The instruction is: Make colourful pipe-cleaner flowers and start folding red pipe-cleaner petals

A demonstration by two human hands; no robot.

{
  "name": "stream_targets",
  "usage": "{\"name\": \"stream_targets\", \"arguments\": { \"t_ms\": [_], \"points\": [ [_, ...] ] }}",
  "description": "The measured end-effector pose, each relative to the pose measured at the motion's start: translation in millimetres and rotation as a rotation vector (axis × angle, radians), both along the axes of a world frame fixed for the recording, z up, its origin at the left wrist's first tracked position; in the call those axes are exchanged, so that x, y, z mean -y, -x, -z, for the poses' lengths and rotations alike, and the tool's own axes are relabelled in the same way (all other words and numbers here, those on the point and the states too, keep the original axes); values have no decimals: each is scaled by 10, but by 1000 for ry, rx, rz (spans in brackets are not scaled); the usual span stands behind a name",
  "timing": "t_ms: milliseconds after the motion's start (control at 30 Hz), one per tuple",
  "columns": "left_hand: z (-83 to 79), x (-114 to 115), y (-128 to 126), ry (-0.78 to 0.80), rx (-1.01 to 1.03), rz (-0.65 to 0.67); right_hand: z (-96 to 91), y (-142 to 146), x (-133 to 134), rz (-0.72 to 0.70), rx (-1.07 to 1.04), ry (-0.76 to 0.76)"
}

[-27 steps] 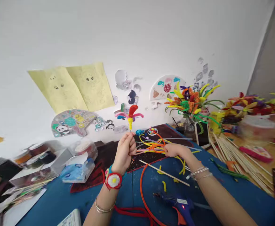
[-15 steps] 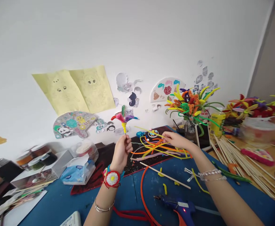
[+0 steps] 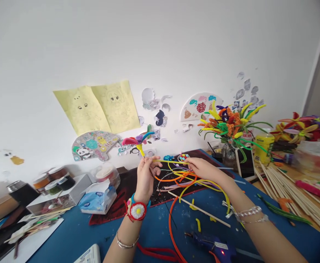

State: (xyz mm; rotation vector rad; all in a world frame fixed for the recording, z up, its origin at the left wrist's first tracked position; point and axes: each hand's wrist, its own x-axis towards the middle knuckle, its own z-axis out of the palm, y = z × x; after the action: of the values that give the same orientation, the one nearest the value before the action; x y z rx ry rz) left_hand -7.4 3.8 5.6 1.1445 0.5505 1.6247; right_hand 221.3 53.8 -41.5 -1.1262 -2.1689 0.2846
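- Since the earlier frame, my right grip (image 3: 199, 168) has carried a yellow pipe-cleaner (image 3: 170, 161) across to my left grip (image 3: 146, 179), and the pipe-cleaner flower (image 3: 138, 140) now leans left instead of standing nearly upright.
- Well left of my left grip, a tissue packet (image 3: 98, 199) lies on the blue surface (image 3: 66, 230), just beside a clear plastic tub (image 3: 107, 175).
- My left grip is narrow, closed around the flower's thin stem just below its yellow wrapped base, so the flower sits just above that grip. It looks light, but the soft petals seem easy to crush, so the stem looks the better place to hold.
- The yellow pipe-cleaner runs between my grips. I can't tell whether it is wrapped around the stem yet. It looks light, bendy and fuzzy enough not to slip.
- My right grip is also narrow, pinching the pipe-cleaner above a tangle of coloured pipe-cleaners (image 3: 183, 179).
- Below and right of that grip lies a blue hot glue gun (image 3: 211, 243); farther right stands a glass vase (image 3: 228, 157).
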Motion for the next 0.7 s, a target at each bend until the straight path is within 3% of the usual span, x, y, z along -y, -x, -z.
{"name": "stream_targets", "arguments": {
  "t_ms": [133,333,533,633,700],
  "points": [
    [-31,81,-37,-28,28,109,-122,189,177,-7,-19,-35],
    [-109,315,-117,-24,-69,241,-495,601,817,-127,-74,-137],
    [-300,449,55,-112,-36,123,-772,563,1400,139,44,-452],
    [-397,526,181,-160,36,68,-644,467,1752,-51,186,-452],
    [-437,587,233,-181,43,50,-371,401,1961,-106,305,-368]
  ]
}}
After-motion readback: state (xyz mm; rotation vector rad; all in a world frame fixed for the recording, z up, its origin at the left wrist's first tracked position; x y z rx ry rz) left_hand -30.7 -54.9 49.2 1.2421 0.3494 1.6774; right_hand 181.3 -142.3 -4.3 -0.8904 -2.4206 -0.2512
